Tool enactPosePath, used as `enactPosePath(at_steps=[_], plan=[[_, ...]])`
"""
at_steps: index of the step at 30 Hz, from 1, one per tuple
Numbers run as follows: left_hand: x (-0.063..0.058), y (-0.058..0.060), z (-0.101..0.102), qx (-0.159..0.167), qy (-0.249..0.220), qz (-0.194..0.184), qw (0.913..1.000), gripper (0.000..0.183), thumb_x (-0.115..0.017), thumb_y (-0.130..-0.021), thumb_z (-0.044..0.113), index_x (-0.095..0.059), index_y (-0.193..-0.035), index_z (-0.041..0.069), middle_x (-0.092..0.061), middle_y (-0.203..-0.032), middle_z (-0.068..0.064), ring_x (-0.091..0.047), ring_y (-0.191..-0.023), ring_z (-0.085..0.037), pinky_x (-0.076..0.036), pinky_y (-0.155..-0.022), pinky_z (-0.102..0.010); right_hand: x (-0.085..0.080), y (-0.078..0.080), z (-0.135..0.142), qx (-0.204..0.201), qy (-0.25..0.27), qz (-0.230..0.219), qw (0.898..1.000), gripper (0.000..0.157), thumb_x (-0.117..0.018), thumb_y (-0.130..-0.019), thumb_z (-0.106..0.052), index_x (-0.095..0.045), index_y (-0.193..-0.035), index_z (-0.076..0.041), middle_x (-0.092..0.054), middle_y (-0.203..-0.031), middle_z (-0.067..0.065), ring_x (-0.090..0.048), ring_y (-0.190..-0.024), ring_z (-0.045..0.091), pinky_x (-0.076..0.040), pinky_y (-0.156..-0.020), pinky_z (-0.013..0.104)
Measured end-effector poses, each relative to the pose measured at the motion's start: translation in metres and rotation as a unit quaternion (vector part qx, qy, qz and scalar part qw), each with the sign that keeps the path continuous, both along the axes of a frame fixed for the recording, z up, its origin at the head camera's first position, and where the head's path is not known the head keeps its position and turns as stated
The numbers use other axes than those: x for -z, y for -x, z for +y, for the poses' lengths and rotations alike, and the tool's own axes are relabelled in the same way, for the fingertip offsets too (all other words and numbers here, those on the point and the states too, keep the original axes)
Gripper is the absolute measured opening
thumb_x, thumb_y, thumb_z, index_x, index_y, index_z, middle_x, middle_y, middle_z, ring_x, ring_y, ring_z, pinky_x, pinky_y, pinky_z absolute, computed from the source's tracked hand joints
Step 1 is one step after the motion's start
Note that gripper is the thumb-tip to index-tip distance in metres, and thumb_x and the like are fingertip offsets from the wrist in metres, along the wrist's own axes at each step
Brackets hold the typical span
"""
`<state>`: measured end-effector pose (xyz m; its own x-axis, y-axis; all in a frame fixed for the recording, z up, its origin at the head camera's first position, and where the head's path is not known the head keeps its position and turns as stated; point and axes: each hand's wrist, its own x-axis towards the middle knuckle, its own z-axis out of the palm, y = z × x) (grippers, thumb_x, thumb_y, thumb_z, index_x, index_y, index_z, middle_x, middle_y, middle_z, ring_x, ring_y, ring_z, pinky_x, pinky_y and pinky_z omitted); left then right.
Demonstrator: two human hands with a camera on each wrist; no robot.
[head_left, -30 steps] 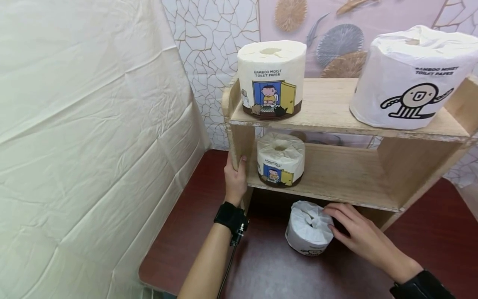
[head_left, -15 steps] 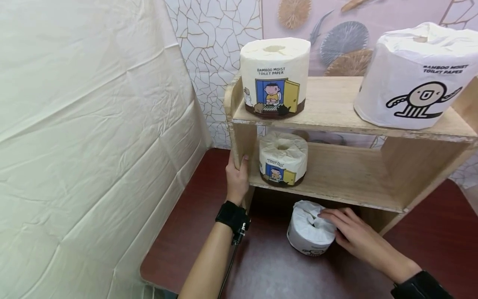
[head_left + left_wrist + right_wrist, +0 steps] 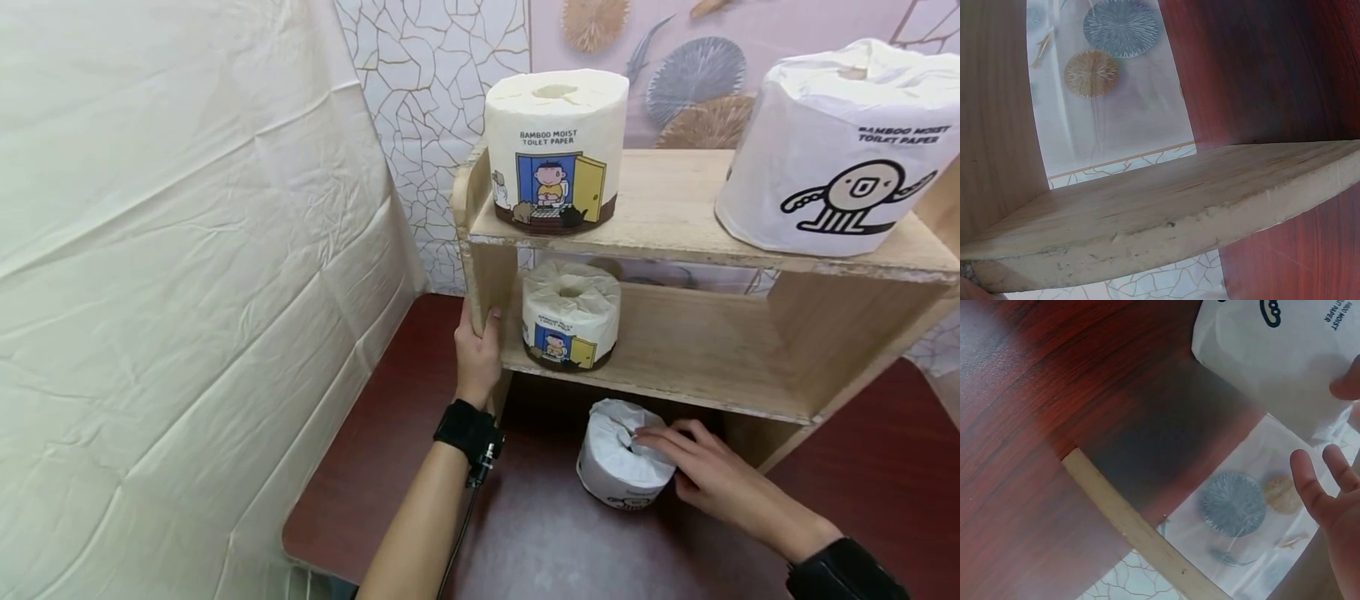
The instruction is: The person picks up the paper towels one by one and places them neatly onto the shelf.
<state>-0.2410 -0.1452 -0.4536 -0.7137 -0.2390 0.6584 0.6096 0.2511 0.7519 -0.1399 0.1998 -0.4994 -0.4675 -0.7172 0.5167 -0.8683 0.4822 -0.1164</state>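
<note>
My left hand grips the left side panel of a wooden shelf unit, thumb on its inner face. On the table under the lower shelf stands a white-wrapped toilet paper roll, tilted slightly to my view. My right hand holds it from the right, fingertips at the core hole on top and thumb at its side. In the right wrist view, the roll shows at top right, and two fingers of the right hand spread away from it. The left wrist view shows mostly the shelf panel.
A cream toilet paper roll and a big white one stand on the upper shelf. A smaller cream roll sits at the left of the lower shelf. A pale cloth hangs left of the dark red table.
My right fingers have slid left across the white roll's top, from its right edge to the core hole. The roll and the left hand stay put; the head view shifts slightly.
</note>
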Motion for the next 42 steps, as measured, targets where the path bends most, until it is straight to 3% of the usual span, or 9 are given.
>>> enactPosePath(at_steps=[9, 18, 28, 42], plan=[[-0.002, 0.0, -0.001, -0.001, 0.002, -0.003, 1.0, 0.047, -0.058, -0.109, 0.013, -0.049, -0.155, 0.006, -0.065, -0.138, -0.023, -0.066, -0.124, -0.034, -0.055, -0.098, -0.054, 0.005, 0.001, 0.0, 0.004, -0.033, -0.018, 0.999, 0.092, -0.101, -0.055, -0.001, -0.065, -0.139, -0.016, -0.067, -0.137, -0.003, -0.053, -0.116, 0.02, -0.053, -0.078, 0.047], [-0.006, -0.002, 0.001, 0.0, 0.009, -0.012, 0.9999, 0.047, -0.058, -0.11, 0.016, -0.048, -0.155, 0.007, -0.066, -0.137, -0.022, -0.067, -0.121, -0.033, -0.056, -0.096, -0.052, 0.009, 0.001, -0.001, 0.02, -0.048, -0.022, 0.998, 0.092, -0.103, -0.059, -0.016, -0.064, -0.142, -0.018, -0.065, -0.139, -0.005, -0.051, -0.12, 0.022, -0.053, -0.082, 0.05], [-0.004, -0.001, 0.0, -0.001, 0.007, -0.007, 0.9999, 0.048, -0.057, -0.11, 0.016, -0.047, -0.156, 0.008, -0.066, -0.137, -0.022, -0.068, -0.12, -0.034, -0.057, -0.095, -0.053, 0.012, 0.002, -0.004, 0.019, -0.047, -0.003, 0.999, 0.081, -0.101, -0.061, -0.018, -0.068, -0.135, -0.018, -0.067, -0.132, -0.006, -0.05, -0.119, 0.023, -0.052, -0.08, 0.049], [-0.001, -0.001, -0.001, 0.01, 0.004, -0.016, 0.9998, 0.05, -0.056, -0.111, 0.018, -0.045, -0.159, 0.01, -0.064, -0.14, -0.021, -0.067, -0.121, -0.034, -0.056, -0.095, -0.054, 0.017, 0.006, -0.003, 0.01, -0.041, 0.02, 0.999, 0.076, -0.102, -0.053, -0.023, -0.07, -0.122, -0.021, -0.066, -0.117, -0.01, -0.053, -0.111, 0.024, -0.05, -0.079, 0.052]])
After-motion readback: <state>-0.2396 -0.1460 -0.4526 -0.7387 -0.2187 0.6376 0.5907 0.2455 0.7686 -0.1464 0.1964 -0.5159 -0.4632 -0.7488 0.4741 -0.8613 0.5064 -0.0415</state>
